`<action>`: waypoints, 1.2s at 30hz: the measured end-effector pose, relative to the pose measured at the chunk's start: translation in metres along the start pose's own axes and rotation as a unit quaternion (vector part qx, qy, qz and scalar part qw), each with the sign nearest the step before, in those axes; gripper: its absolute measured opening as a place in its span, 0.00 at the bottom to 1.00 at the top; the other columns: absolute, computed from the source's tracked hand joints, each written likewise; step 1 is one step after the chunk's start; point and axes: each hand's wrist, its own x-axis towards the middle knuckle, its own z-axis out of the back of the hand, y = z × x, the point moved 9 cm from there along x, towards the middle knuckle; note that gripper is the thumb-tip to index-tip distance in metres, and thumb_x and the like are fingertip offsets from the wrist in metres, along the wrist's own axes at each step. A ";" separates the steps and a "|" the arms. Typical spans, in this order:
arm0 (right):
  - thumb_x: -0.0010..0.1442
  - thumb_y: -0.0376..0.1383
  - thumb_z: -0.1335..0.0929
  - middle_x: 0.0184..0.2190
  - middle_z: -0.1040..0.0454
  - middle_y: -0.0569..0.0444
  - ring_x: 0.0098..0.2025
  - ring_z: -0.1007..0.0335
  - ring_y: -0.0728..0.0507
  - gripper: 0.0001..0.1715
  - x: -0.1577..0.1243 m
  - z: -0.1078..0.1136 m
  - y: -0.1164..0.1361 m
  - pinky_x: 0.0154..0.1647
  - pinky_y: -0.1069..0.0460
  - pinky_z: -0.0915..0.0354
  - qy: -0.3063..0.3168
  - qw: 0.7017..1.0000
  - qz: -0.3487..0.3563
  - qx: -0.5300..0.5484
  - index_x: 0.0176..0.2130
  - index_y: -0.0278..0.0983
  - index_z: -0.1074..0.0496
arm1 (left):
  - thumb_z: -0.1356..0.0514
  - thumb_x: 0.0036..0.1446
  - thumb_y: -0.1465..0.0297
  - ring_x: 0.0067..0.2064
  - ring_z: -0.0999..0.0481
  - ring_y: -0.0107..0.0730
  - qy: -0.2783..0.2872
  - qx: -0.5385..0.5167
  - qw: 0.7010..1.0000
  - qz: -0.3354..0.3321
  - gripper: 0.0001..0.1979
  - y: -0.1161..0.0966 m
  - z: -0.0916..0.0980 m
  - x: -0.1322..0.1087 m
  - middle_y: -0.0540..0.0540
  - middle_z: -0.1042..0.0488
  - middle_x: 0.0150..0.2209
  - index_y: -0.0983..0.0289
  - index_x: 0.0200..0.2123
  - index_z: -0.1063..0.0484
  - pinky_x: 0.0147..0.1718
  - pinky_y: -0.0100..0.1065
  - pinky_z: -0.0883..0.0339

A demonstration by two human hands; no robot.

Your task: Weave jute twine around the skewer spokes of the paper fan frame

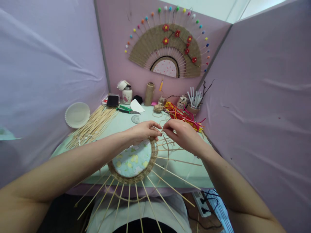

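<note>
A round piece (133, 159) with pale floral cloth in its middle and a woven twine rim lies at the table's front, thin sticks spreading from it. My left hand (146, 132) is over its upper right rim, fingers bent and pinched on twine. Just right of it, my right hand (179, 132) pinches the same thin twine (162, 130) between thumb and forefinger. The fingertips of both hands nearly meet. Loose twine hangs below my right hand across the sticks.
Behind are bundled sticks (96, 124), green-handled pliers (125, 109), a twine spool (149, 94), a twine ball (157, 108), a jar (127, 94) and red and yellow strips (179, 113). A decorated fan (148, 47) hangs on the back wall. A power strip (201, 204) lies below.
</note>
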 end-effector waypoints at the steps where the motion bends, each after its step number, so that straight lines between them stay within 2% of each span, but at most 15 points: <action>1: 0.64 0.31 0.35 0.31 0.24 0.52 0.33 0.31 0.46 0.08 0.001 0.000 0.000 0.35 0.53 0.41 -0.002 1.000 0.000 -0.001 0.32 0.36 0.29 | 0.32 0.47 0.77 0.26 0.26 0.25 0.000 0.001 1.000 0.001 0.16 0.000 0.000 0.000 0.50 0.23 0.29 0.65 0.39 0.31 0.31 0.31 0.37; 10: 0.64 0.34 0.34 0.31 0.24 0.53 0.31 0.33 0.48 0.09 0.010 -0.005 -0.006 0.32 0.53 0.44 0.003 0.999 -0.034 -0.006 0.32 0.36 0.28 | 0.33 0.47 0.80 0.25 0.26 0.24 -0.012 0.005 1.000 0.022 0.14 0.002 -0.001 -0.001 0.49 0.23 0.26 0.65 0.37 0.31 0.27 0.29 0.38; 19: 0.64 0.32 0.35 0.32 0.24 0.52 0.32 0.32 0.46 0.08 0.016 -0.009 -0.012 0.32 0.53 0.44 0.024 0.997 -0.065 -0.024 0.33 0.36 0.27 | 0.33 0.45 0.80 0.23 0.27 0.25 -0.013 0.007 0.999 0.031 0.14 0.005 -0.002 0.000 0.49 0.24 0.25 0.65 0.35 0.31 0.24 0.28 0.40; 27: 0.63 0.31 0.35 0.32 0.23 0.52 0.32 0.32 0.47 0.08 0.019 -0.011 -0.009 0.31 0.53 0.44 0.013 0.998 -0.050 -0.036 0.32 0.36 0.26 | 0.36 0.47 0.82 0.22 0.28 0.23 -0.020 0.001 0.999 0.044 0.09 0.007 -0.004 0.000 0.50 0.24 0.24 0.66 0.30 0.31 0.24 0.27 0.39; 32: 0.64 0.32 0.35 0.32 0.24 0.51 0.33 0.32 0.46 0.08 0.014 -0.008 -0.005 0.32 0.53 0.43 0.011 0.999 -0.038 -0.028 0.33 0.36 0.27 | 0.33 0.45 0.81 0.23 0.27 0.23 -0.014 -0.011 0.999 0.050 0.12 0.008 -0.004 -0.001 0.50 0.23 0.25 0.66 0.32 0.30 0.24 0.26 0.39; 36: 0.65 0.32 0.35 0.32 0.24 0.51 0.34 0.31 0.46 0.09 0.005 -0.002 0.001 0.35 0.52 0.42 0.012 1.000 -0.002 -0.018 0.33 0.36 0.28 | 0.34 0.47 0.80 0.24 0.27 0.24 -0.020 -0.006 0.999 0.042 0.11 0.005 -0.003 -0.002 0.48 0.25 0.23 0.66 0.34 0.30 0.26 0.27 0.38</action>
